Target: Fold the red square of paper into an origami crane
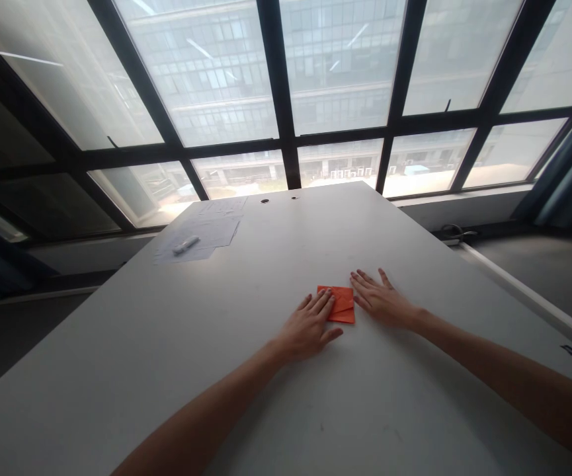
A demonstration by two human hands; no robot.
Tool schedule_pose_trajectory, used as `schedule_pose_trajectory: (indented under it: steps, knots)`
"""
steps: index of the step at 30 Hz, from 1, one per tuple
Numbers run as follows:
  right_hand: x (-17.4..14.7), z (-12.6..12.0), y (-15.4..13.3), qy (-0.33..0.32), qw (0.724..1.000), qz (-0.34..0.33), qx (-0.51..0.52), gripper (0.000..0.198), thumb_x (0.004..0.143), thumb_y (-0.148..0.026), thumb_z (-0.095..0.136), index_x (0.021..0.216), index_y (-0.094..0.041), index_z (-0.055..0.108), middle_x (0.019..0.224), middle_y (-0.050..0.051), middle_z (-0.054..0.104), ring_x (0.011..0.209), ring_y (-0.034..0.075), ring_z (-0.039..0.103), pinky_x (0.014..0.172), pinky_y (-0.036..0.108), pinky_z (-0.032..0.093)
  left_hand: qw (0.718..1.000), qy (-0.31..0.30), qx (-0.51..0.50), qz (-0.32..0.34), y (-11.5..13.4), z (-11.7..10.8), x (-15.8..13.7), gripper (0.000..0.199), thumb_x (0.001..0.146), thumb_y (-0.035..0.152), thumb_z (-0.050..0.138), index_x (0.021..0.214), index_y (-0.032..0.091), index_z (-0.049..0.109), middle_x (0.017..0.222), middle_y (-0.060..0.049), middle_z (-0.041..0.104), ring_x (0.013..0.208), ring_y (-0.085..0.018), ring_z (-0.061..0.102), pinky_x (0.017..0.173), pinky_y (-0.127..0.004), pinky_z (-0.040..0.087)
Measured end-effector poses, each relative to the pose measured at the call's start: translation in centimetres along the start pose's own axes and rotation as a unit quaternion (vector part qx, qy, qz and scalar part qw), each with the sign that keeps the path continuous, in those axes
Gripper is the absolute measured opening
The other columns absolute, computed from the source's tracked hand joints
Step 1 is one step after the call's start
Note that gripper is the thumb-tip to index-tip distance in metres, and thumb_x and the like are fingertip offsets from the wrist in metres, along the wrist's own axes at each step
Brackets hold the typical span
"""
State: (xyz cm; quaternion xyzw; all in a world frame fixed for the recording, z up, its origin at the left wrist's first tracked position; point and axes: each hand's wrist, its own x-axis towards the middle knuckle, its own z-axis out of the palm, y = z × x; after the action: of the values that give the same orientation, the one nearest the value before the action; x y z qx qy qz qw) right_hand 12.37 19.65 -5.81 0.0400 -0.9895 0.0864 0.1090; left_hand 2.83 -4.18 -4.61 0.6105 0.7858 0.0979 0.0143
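Observation:
A small folded piece of orange paper point(344, 305) lies flat on the white table point(246, 291), with a crease or flap edge running across it. My left hand point(310, 325) rests on its left side, fingers stretched out over the paper and thumb apart on the table. Just right of the paper, my right hand point(377, 301) lies flat with fingers extended and thumb spread. Its fingertips are close to the paper's right edge; whether they touch it I cannot tell. Part of the paper's left side is hidden under my left fingers.
Several white sheets point(216, 231) lie at the table's far left, with a whitish, tube-like item point(186, 245) on them. Two small holes show near the far edge. Beyond stand large dark-framed windows point(286, 99). A dark cable point(457, 233) lies off the table's right side.

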Motion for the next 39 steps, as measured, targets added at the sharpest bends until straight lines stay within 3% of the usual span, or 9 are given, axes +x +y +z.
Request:
schedule_pose_trajectory:
  steps: [2,5,9,12,17,22,31,36,39]
  knots:
    - [-0.2,-0.6,-0.4,0.053,0.998,0.019,0.023,0.045,0.100,-0.032,0.038,0.143,-0.020,0.046,0.147,0.014,0.047,0.137,0.029,0.039,0.113,0.058,0.024,0.999,0.027,-0.006,-0.017,0.4,-0.3,0.0,0.067,0.098,0.059,0.031,0.151,0.020,0.030,0.155,-0.012,0.033,0.142,-0.028,0.030,0.116,-0.044,0.019]
    - [-0.1,-1.1,-1.5,0.057,0.993,-0.067,0.077,0.034,0.097,-0.026,0.050,0.129,-0.029,0.060,0.130,0.008,0.061,0.120,0.024,0.052,0.102,0.042,0.041,0.996,0.074,-0.024,-0.041,0.4,-0.7,0.1,0.043,0.102,0.047,0.030,0.135,0.031,0.053,0.133,-0.006,0.056,0.121,-0.024,0.049,0.104,-0.043,0.032]
    - [0.4,-1.4,-2.1,0.027,0.985,-0.159,0.062,0.039,0.092,-0.020,0.061,0.129,-0.032,0.059,0.123,0.006,0.064,0.114,0.024,0.053,0.098,0.043,0.040,0.993,0.095,-0.063,-0.038,-1.3,-1.0,0.2,0.035,0.102,0.031,0.038,0.132,0.033,0.056,0.108,-0.004,0.063,0.102,-0.020,0.054,0.092,-0.037,0.040]
    - [0.6,-1.5,-1.8,0.054,0.983,-0.174,0.034,0.046,0.089,-0.019,0.065,0.133,-0.026,0.055,0.125,0.010,0.062,0.116,0.025,0.051,0.098,0.042,0.039,0.993,0.098,-0.070,-0.007,-2.8,-1.0,0.2,0.033,0.099,0.026,0.047,0.130,0.030,0.058,0.105,-0.005,0.064,0.098,-0.019,0.055,0.089,-0.034,0.041]
    - [0.7,-1.9,-1.8,0.056,0.962,-0.265,-0.029,0.026,0.094,-0.015,0.056,0.117,-0.025,0.065,0.108,0.007,0.067,0.103,0.022,0.056,0.091,0.038,0.042,0.993,0.072,-0.029,0.086,-3.4,-1.7,0.3,0.023,0.097,0.035,0.052,0.113,0.032,0.068,0.110,-0.005,0.065,0.101,-0.020,0.057,0.093,-0.036,0.043]
    - [0.6,-2.0,-2.2,0.049,0.968,-0.242,-0.037,0.040,0.092,-0.014,0.056,0.130,-0.026,0.056,0.127,0.010,0.061,0.114,0.024,0.052,0.094,0.041,0.044,0.987,0.059,-0.065,0.136,-2.6,-2.2,0.5,0.027,0.100,0.030,0.047,0.121,0.025,0.063,0.129,-0.006,0.060,0.121,-0.021,0.053,0.105,-0.036,0.041]
    - [0.4,-2.0,-1.9,0.037,0.974,-0.216,0.063,0.017,0.092,-0.015,0.057,0.107,-0.021,0.063,0.116,0.008,0.063,0.107,0.021,0.054,0.094,0.037,0.045,0.990,0.069,-0.099,0.079,-3.2,-1.6,0.4,0.046,0.092,0.028,0.062,0.136,0.031,0.050,0.124,-0.007,0.060,0.115,-0.021,0.052,0.101,-0.036,0.041]
    - [0.2,-2.2,-1.4,0.043,0.970,-0.234,0.041,0.018,0.097,-0.015,0.049,0.089,-0.020,0.065,0.099,0.006,0.067,0.093,0.018,0.056,0.083,0.032,0.043,0.987,0.077,-0.126,0.062,-3.7,-2.0,-0.1,0.021,0.093,0.030,0.059,0.110,0.031,0.071,0.111,-0.006,0.057,0.106,-0.019,0.052,0.097,-0.033,0.044]
    - [-0.1,-2.5,-1.0,0.041,0.969,-0.241,0.028,0.021,0.096,-0.014,0.049,0.091,-0.021,0.068,0.097,0.006,0.069,0.092,0.018,0.058,0.083,0.032,0.042,0.979,0.060,-0.179,0.074,-3.9,-2.5,-0.3,0.021,0.095,0.032,0.055,0.100,0.026,0.075,0.112,-0.007,0.060,0.104,-0.019,0.056,0.094,-0.032,0.046]
